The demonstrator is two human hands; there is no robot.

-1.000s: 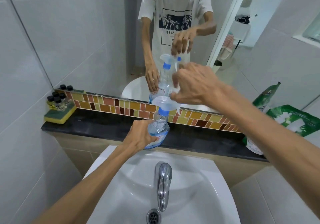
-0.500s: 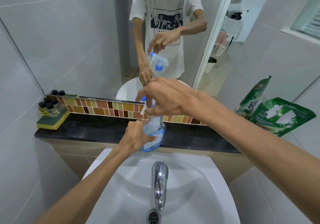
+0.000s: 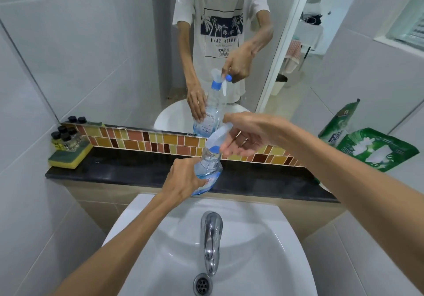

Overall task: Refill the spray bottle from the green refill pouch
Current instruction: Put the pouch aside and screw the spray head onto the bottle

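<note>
Left hand point(image 3: 181, 182) gripping spray bottle point(image 3: 207, 172) on black ledge point(image 3: 128, 169), right hand point(image 3: 246, 138) fingers curled around trigger head point(image 3: 218, 136)

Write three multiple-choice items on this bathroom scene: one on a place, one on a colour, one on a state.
1. Where is the green refill pouch?
A. in the sink
B. at the right end of the black ledge
C. in the left hand

2. What colour is the spray bottle collar?
A. blue
B. red
C. black

3. Is the trigger head off the bottle?
A. lifted clear
B. still on the neck
C. lying in the sink

Answers: 1 B, the pouch leans on the wall there. 2 A, blue shows under the head. 3 B, the right hand grips it in place while the left hand steadies the body.
</note>
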